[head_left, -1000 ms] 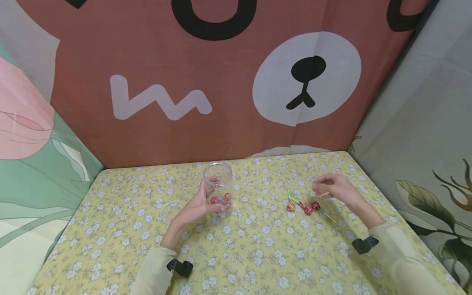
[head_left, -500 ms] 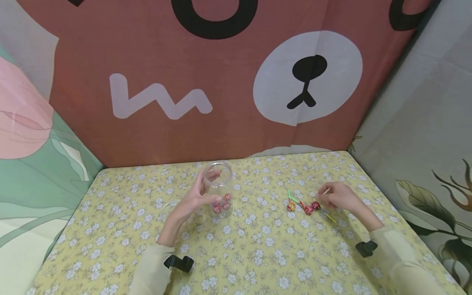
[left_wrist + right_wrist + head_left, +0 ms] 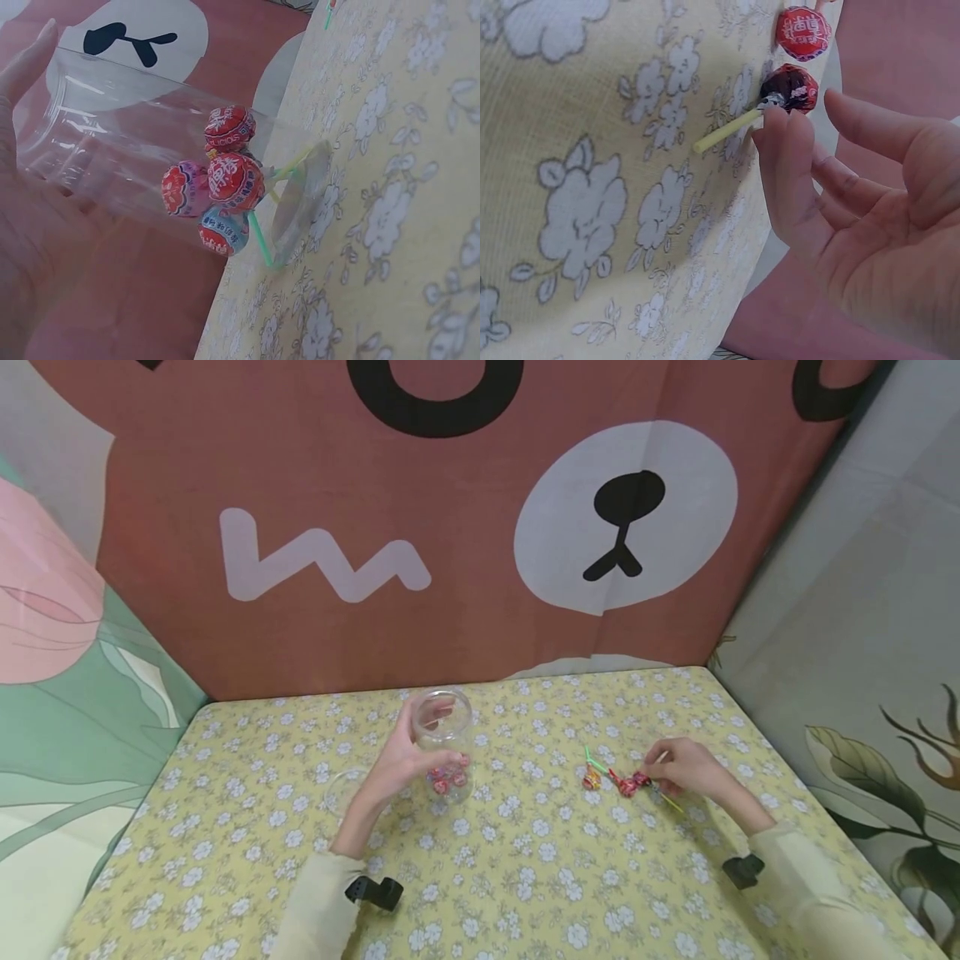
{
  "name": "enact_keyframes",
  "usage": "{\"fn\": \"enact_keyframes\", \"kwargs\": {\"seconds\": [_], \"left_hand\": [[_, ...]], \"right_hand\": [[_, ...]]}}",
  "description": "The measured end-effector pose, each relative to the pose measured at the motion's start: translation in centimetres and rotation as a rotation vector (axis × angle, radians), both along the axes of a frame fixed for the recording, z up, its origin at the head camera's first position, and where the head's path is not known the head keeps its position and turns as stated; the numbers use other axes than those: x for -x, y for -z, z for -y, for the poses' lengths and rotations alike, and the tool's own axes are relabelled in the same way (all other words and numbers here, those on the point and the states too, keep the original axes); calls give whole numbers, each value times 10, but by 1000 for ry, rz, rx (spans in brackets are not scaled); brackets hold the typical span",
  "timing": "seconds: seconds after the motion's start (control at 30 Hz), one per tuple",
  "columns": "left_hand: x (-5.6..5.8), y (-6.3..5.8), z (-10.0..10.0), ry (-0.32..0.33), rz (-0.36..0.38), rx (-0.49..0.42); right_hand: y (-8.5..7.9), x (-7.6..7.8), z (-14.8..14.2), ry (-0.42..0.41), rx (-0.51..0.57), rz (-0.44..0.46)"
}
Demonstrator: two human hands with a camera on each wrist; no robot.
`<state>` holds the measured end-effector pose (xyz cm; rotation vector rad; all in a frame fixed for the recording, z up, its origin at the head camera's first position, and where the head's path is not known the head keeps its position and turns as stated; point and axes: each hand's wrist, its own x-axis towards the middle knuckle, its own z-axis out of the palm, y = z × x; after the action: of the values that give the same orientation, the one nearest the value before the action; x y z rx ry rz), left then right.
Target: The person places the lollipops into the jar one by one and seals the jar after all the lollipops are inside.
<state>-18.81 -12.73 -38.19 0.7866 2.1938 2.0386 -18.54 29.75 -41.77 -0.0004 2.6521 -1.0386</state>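
Note:
My left hand [image 3: 396,762] grips a clear plastic jar [image 3: 444,739] that stands on the table, thumb at the front and fingers behind. Several wrapped lollipops [image 3: 236,180] are in the jar, stick ends toward its bottom. My right hand [image 3: 686,767] is at a dark red lollipop [image 3: 793,86] with a yellow stick. In the right wrist view the fingertips are right at its wrapper, and the thumb stands a little apart on the other side. Beside it are a red lollipop [image 3: 627,787] and an orange-yellow one [image 3: 592,778] with a green stick.
A clear round lid [image 3: 343,789] rests on the table left of the jar, partly behind the left wrist. A yellow flowered cloth [image 3: 517,877] covers the table. Printed curtains [image 3: 465,635] stand along the back and sides.
My right hand has lowered and moved slightly right, down to the dark red lollipop. The left fingers have shifted on the jar, which stays in place.

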Motion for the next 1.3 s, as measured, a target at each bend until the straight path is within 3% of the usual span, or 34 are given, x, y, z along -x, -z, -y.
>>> {"fn": "enact_keyframes", "kwargs": {"seconds": [0.2,0.43,0.93,1.3], "left_hand": [[-1,-3,-2,-33,14,48],[-1,-2,-2,-36,68,36],[1,6,-1,-31,81,28],[3,8,-3,-33,67,12]], "right_hand": [[1,-2,1,-11,-18,-18],[2,-3,3,-13,-2,-16],[2,-2,2,-72,141,47],[4,1,4,-90,111,53]]}}
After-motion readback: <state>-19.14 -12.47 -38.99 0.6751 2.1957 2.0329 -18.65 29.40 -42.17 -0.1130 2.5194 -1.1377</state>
